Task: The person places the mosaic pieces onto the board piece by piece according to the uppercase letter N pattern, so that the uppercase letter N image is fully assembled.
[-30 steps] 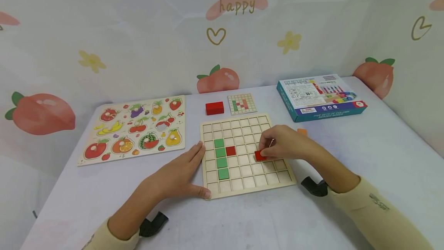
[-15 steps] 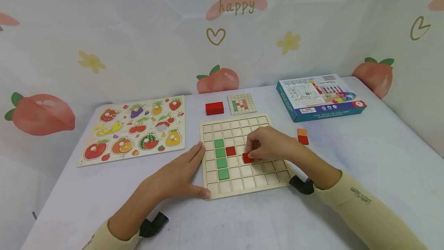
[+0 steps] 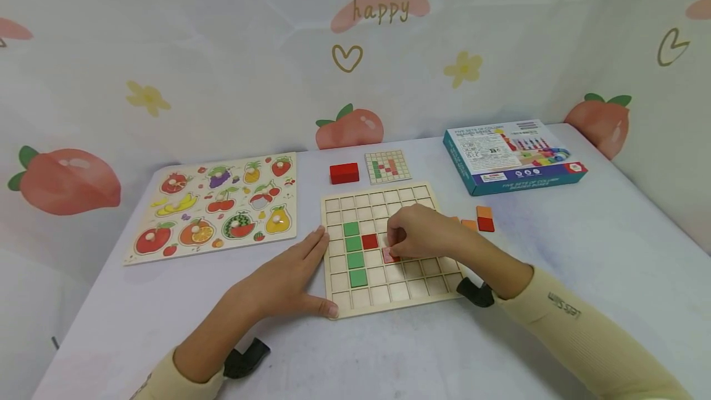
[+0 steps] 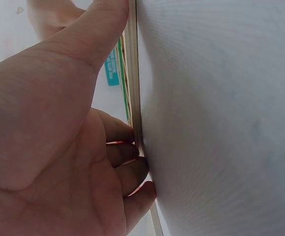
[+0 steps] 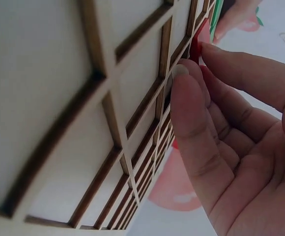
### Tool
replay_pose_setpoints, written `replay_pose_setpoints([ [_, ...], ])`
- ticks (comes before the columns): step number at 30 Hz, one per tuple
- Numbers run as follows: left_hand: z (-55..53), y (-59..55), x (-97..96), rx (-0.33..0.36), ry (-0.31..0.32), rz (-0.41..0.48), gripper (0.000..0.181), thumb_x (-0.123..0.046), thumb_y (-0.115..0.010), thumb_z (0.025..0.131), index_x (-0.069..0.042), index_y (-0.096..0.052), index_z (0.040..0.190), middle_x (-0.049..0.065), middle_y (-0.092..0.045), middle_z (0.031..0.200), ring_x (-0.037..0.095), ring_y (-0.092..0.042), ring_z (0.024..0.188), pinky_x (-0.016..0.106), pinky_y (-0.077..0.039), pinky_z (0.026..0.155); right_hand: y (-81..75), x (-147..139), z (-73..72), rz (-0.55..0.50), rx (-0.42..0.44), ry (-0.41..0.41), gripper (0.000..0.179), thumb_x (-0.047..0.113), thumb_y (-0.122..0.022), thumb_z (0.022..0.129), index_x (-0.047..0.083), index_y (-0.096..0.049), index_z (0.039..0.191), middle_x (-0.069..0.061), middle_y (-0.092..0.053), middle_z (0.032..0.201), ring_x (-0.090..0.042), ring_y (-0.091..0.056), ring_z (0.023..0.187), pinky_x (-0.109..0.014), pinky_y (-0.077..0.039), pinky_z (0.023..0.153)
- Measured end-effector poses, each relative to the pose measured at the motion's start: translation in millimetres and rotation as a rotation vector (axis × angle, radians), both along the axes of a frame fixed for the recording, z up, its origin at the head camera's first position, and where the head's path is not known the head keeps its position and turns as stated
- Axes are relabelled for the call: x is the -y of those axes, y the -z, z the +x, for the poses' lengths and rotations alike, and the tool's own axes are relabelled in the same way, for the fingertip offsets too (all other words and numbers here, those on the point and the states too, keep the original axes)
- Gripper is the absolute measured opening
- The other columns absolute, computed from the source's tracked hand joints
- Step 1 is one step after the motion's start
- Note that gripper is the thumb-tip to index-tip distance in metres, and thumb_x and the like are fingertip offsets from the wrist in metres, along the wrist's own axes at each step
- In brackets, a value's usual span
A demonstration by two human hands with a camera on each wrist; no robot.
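A wooden grid board [image 3: 379, 294] lies on the white table, with a column of several green tiles [image 3: 355, 260] on its left side. One red tile [image 3: 369, 241] sits in a cell right of that column. My right hand [image 3: 428, 232] pinches another red tile [image 3: 390, 255] between thumb and fingertips, low over a cell one row nearer and one column right. In the right wrist view this red tile [image 5: 197, 45] stands tilted at the grid ribs. Along the board's left edge rests my left hand [image 3: 283, 283], fingers extended and thumb at the near-left corner.
Orange tiles [image 3: 484, 212] and a red tile [image 3: 486, 225] lie right of the board, partly behind my right hand. Beyond it are a red block [image 3: 344, 173] and a small pattern card [image 3: 387, 166]. A fruit puzzle [image 3: 222, 208] lies left, a boxed toy [image 3: 513, 156] back right.
My right hand has carried the red tile leftward across the board and lowered it at a cell. Tiles right of the board have come into sight. My left hand has stayed put.
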State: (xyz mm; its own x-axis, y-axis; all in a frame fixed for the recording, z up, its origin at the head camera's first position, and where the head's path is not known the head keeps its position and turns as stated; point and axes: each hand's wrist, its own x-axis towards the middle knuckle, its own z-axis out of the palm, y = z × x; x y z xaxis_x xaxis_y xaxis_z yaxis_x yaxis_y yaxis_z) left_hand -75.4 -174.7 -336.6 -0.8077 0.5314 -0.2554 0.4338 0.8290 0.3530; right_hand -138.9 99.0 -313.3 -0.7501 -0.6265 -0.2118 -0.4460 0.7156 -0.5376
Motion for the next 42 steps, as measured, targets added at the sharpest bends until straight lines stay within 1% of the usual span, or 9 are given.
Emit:
replay_pose_setpoints([
  [7,-0.4,-0.6,-0.5,0.006,-0.005,-0.005,0.127,-0.074,-0.072,0.072,-0.003,-0.016,0.16,0.013,-0.009,0.167,0.032,-0.017,0.15,0.047,-0.03,0.115,1.0,1.8,1.8,0.04,-0.016,0.016,0.015,0.012,-0.078,0.087,0.017,-0.069,0.076,0.008,-0.061,0.07,-0.013,-0.054,0.072,-0.029,-0.047,0.067],
  [13,-0.7,-0.6,0.0,0.002,0.0,-0.007,0.127,-0.075,-0.071,0.072,-0.003,-0.016,0.16,0.014,-0.009,0.167,0.033,-0.017,0.15,0.047,-0.03,0.115,-1.2,1.7,8.3,0.069,-0.022,0.035,0.003,0.012,-0.078,0.088,0.014,-0.076,0.087,0.007,-0.063,0.074,-0.015,-0.056,0.075,-0.029,-0.049,0.07],
  [18,-0.8,-0.9,-0.2,0.003,-0.001,-0.01,0.127,-0.075,-0.071,0.072,-0.003,-0.016,0.16,0.013,-0.009,0.167,0.032,-0.017,0.15,0.047,-0.03,0.115,-0.8,-6.4,10.6,0.043,-0.043,0.027,0.005,0.01,-0.077,0.088,0.011,-0.077,0.093,0.007,-0.064,0.077,-0.015,-0.055,0.077,-0.029,-0.05,0.071],
  [24,-0.9,-1.3,-1.1,0.004,0.003,-0.014,0.126,-0.075,-0.071,0.072,-0.003,-0.016,0.16,0.013,-0.009,0.167,0.032,-0.017,0.15,0.047,-0.03,0.115,1.1,-33.9,9.7,0.002,-0.035,0.039,0.005,0.012,-0.072,0.092,0.011,-0.077,0.094,0.008,-0.065,0.081,-0.013,-0.057,0.078,-0.031,-0.052,0.074],
  [26,-0.9,-1.3,-1.1,0.004,0.002,-0.015,0.126,-0.075,-0.071,0.072,-0.003,-0.016,0.16,0.014,-0.009,0.167,0.032,-0.017,0.15,0.047,-0.03,0.115,-0.7,-45.0,9.2,-0.016,-0.032,0.057,0.006,0.011,-0.071,0.092,0.011,-0.076,0.096,0.007,-0.066,0.083,-0.014,-0.058,0.079,-0.033,-0.052,0.075],
  [31,-0.7,-0.2,-1.0,0.005,0.001,-0.016,0.126,-0.075,-0.071,0.072,-0.003,-0.016,0.16,0.014,-0.009,0.167,0.033,-0.017,0.15,0.047,-0.03,0.115,-9.5,-72.1,6.3,-0.035,-0.071,0.112,0.008,0.008,-0.071,0.091,0.007,-0.077,0.097,0.003,-0.068,0.085,-0.016,-0.059,0.079,-0.033,-0.053,0.071],
  [36,-0.4,0.6,-1.1,0.006,-0.002,-0.018,0.127,-0.075,-0.071,0.072,-0.003,-0.016,0.16,0.013,-0.008,0.167,0.033,-0.018,0.15,0.047,-0.03,0.115,-16.1,-100.2,0.0,0.028,-0.069,0.182,0.012,0.013,-0.074,0.091,0.006,-0.076,0.101,0.001,-0.066,0.086,-0.019,-0.058,0.08,-0.032,-0.052,0.067],
  [39,-0.3,0.3,-1.2,0.014,-0.01,-0.02,0.127,-0.075,-0.071,0.072,-0.004,-0.015,0.16,0.012,-0.008,0.167,0.032,-0.017,0.15,0.047,-0.03,0.115,-17.5,-114.3,-5.4,0.081,-0.019,0.205,0.017,0.017,-0.075,0.091,0.006,-0.075,0.104,0.0,-0.064,0.087,-0.02,-0.057,0.082,-0.033,-0.052,0.068],
  [42,-0.1,-0.3,-1.3,0.018,-0.015,-0.022,0.127,-0.075,-0.071,0.072,-0.004,-0.015,0.16,0.012,-0.008,0.167,0.032,-0.017,0.151,0.047,-0.03,0.115,-17.0,-125.6,-11.0,0.121,0.027,0.221,0.019,0.018,-0.075,0.091,0.006,-0.074,0.106,-0.001,-0.065,0.09,-0.021,-0.057,0.084,-0.034,-0.054,0.07],
])
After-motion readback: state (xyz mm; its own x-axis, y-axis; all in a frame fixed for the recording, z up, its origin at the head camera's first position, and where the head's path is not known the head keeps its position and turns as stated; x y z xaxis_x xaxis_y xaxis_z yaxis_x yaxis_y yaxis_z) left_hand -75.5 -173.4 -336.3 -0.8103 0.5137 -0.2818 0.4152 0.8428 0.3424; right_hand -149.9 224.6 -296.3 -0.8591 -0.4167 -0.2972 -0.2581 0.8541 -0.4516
